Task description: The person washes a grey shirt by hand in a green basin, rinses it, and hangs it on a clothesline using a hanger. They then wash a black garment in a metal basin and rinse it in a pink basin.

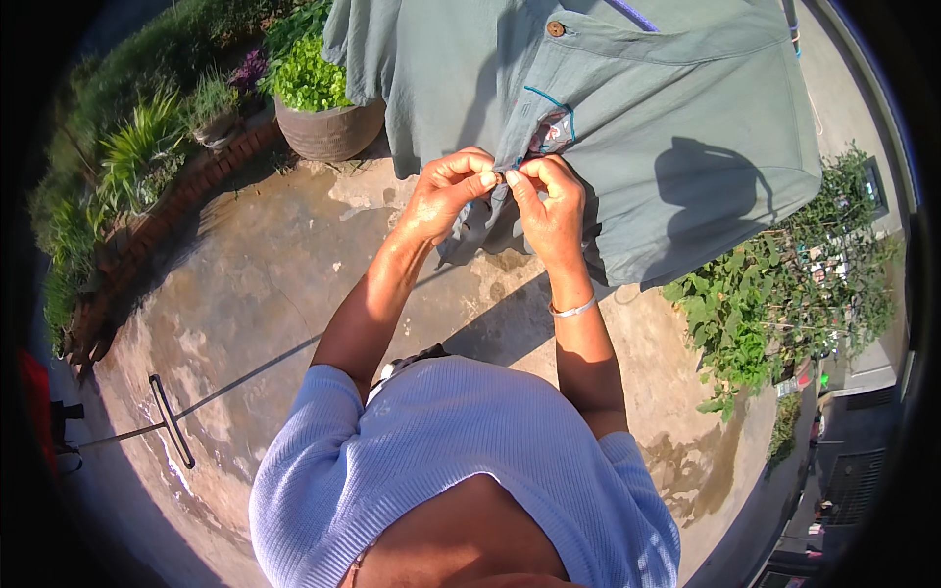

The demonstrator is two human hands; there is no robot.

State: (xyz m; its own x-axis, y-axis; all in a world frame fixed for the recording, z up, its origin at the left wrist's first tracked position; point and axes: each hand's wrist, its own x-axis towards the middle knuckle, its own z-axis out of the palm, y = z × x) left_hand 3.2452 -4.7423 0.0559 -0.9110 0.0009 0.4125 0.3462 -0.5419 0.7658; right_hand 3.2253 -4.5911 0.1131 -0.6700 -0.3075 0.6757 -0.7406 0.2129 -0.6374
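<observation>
A grey-green short-sleeved shirt (667,108) hangs in front of me on a purple hanger (632,15). Its front placket runs down between my hands, with a brown button (556,28) near the collar. My left hand (451,194) pinches the left edge of the placket between thumb and fingers. Close against it, my right hand (551,208) pinches the other edge, thumb toward the left thumb. Something small and brown, seemingly a button, shows between the fingertips. A patterned patch with teal trim (554,127) shows just above my right hand.
A round planter (330,127) with bright green leaves stands at the far left, beside a brick-edged bed (147,240). Leafy plants (730,314) grow at the right. A long-handled tool with a black crossbar (172,421) is at the lower left over the concrete floor (265,265).
</observation>
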